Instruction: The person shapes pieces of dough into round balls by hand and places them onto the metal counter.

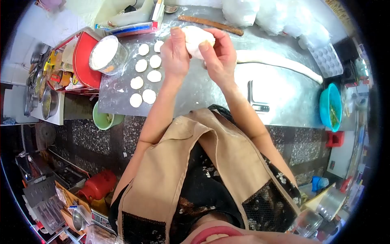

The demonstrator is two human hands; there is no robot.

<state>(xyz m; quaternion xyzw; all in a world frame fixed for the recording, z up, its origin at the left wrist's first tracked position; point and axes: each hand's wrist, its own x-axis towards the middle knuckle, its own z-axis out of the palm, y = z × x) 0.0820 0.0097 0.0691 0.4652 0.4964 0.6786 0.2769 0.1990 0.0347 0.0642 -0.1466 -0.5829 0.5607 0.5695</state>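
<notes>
Between both hands, raised above the metal table point(187, 93), is a white lump of dough point(196, 39). My left hand point(175, 55) grips its left side, thumb up along the edge. On the other side my right hand point(221, 53) has its thumb pressed on the front of the lump and its fingers curled behind. Several small round dough pieces point(154, 76) lie in two rows left of my forearm. A long dough rope point(280, 63) stretches to the right from behind my right hand.
A tub of flour point(105, 55) stands at the left, with a green bucket point(106, 118) below the edge. A scale point(260, 108) sits right of my right forearm, near a turquoise basin point(330, 107). Along the back are a wooden stick point(211, 25) and plastic bags point(276, 16).
</notes>
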